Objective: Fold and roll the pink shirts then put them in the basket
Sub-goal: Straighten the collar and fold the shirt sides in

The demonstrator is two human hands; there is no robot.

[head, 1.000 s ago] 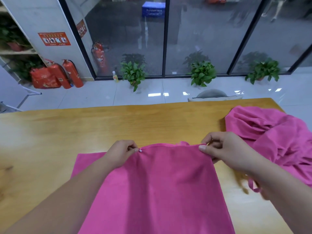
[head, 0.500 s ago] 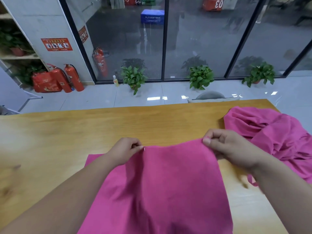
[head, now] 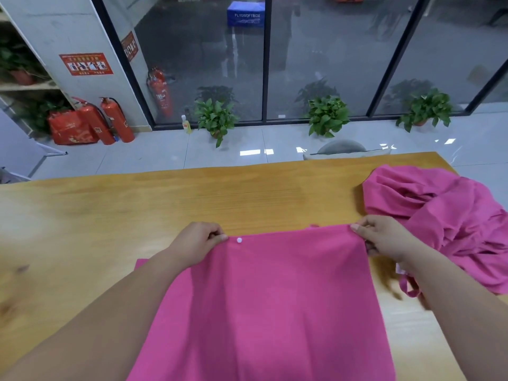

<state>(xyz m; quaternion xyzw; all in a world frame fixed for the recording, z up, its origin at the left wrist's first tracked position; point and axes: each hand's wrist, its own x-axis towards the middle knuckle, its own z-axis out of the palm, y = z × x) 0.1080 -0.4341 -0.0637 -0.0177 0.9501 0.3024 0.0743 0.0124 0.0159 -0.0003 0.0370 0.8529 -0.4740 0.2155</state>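
Note:
A pink shirt (head: pixel 275 303) lies spread flat on the wooden table (head: pixel 137 210) in front of me, reaching down to the bottom of the view. My left hand (head: pixel 198 243) pinches its far edge at the left corner, beside a small white button. My right hand (head: pixel 384 237) pinches the same edge at the right corner. The edge is stretched straight between both hands. A heap of crumpled pink shirts (head: pixel 439 215) lies at the table's right end. No basket is in view.
A grey chair back (head: pixel 343 148) stands behind the table's far edge. Potted plants (head: pixel 327 116) line the glass wall beyond. Red fire extinguishers (head: pixel 115 119) stand on the floor at the left.
Both hands have drawn the shirt's far edge out flat and a little farther from me; the raised fabric between them has settled, and the button shows again.

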